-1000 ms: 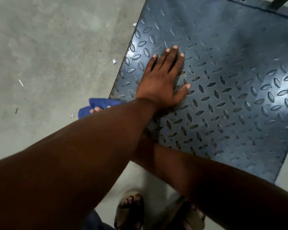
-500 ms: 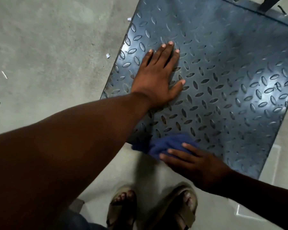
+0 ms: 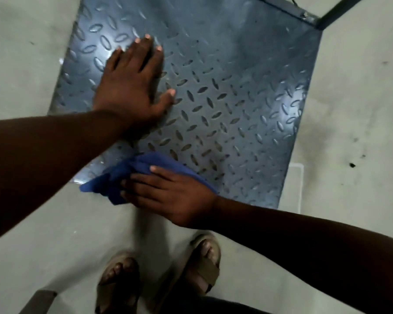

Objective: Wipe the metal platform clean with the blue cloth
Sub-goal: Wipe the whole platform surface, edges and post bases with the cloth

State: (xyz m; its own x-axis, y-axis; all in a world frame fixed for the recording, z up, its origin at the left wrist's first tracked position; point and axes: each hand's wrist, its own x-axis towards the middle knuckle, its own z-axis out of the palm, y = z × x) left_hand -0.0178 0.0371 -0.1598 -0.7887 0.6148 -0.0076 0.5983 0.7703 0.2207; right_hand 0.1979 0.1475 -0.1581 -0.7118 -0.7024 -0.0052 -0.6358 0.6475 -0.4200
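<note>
the left hand (image 3: pixel 129 91) lies flat on the metal platform (image 3: pixel 236 98), fingers (image 3: pixel 143 53) straight and released, holding nothing. the right hand (image 3: pixel 173 196) presses the bunched blue cloth (image 3: pixel 127 171) onto the platform's near edge, fingers nearly straight across it, thumb on top. the tread-patterned platform sits on a grey floor (image 3: pixel 349 87); sandalled feet (image 3: pixel 204 268) stand near it.
</note>
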